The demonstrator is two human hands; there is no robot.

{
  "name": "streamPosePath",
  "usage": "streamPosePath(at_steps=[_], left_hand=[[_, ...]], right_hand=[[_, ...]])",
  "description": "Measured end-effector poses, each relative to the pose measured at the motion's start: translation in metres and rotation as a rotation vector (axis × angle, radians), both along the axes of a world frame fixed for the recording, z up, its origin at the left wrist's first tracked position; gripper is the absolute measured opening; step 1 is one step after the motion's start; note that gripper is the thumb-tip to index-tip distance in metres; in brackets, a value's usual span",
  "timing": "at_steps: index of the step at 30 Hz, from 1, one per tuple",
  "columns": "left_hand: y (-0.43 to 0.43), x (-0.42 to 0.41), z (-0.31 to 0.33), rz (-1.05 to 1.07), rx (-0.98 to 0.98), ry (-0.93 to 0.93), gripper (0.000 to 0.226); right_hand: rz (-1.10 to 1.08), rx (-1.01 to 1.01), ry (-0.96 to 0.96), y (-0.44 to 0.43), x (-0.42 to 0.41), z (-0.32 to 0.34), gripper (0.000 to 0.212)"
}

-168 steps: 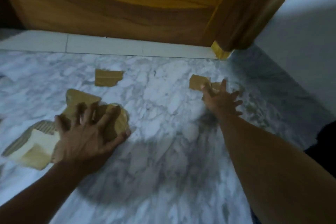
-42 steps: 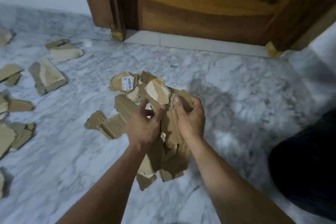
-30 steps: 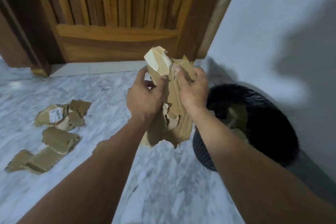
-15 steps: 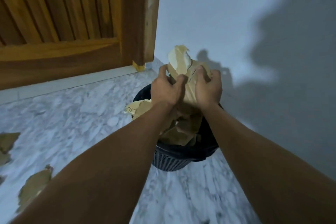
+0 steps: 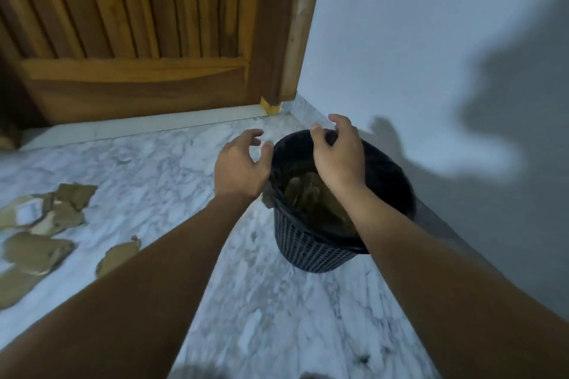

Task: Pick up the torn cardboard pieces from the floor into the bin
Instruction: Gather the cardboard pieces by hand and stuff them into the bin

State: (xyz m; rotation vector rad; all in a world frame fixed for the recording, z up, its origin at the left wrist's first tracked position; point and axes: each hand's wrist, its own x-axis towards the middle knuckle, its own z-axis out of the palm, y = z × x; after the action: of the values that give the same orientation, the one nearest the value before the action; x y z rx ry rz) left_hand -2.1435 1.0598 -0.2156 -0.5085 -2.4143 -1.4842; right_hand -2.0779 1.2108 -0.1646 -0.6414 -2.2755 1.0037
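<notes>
Both hands empty and spread, left hand [image 5: 238, 168] and right hand [image 5: 335, 157] over the bin [image 5: 320, 251] — swing left, gather the torn cardboard pieces [image 5: 46, 218] in one scoop.

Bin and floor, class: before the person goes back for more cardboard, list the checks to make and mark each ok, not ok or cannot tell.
1. Left hand empty, fingers spread: ok.
2. Right hand empty above the bin: ok.
3. Bin upright against the wall: ok.
4. Dropped cardboard lies inside the bin, nothing hanging over the rim: ok.
5. Floor cleared of torn cardboard pieces: not ok, several lie at the left.
6. Room left in the bin for another load: cannot tell, its inside is dark.
</notes>
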Motion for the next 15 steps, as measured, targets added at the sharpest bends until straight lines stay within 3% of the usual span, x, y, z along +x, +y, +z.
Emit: streamPosePath(at_steps=[5,8,12,15], left_hand=[[-0.127,0.004,-0.08,0.231,-0.206,-0.078,0.039],[-0.203,0.013,-0.14,0.364,-0.357,-0.161,0.043],[-0.287,0.027,-0.213,0.488,-0.565,-0.248,0.06],[-0.332,0.014,-0.238,0.624,-0.579,-0.252,0.059]], right_hand=[[0.266,0.128,-0.044,-0.11,-0.031,-0.035,0.059],[0.432,0.1,-0.119,-0.171,-0.047,-0.086,0.059],[0.692,0.086,-0.435,-0.244,-0.057,-0.178,0.069],[0.877,0.312,-0.66,-0.283,-0.064,-0.244,0.097]])
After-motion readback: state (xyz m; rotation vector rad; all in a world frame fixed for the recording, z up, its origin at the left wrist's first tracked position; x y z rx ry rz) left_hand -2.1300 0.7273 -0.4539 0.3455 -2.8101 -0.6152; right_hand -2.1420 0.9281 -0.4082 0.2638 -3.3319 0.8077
